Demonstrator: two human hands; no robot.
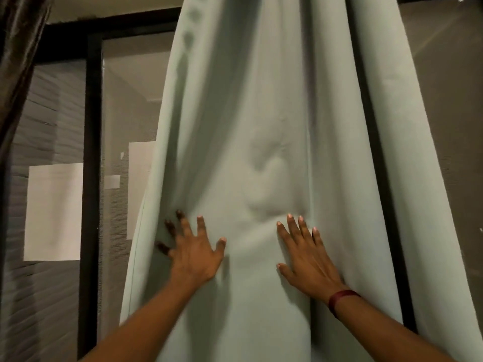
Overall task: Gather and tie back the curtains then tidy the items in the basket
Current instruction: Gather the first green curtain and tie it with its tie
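Both forearms enter from the bottom edge, elbows cut off. The left hand and right hand press spread, flat fingers against the pale green curtain hanging dead ahead; the left's outer fingers blur. Behind, a dark window frame shows; the basket is hidden.
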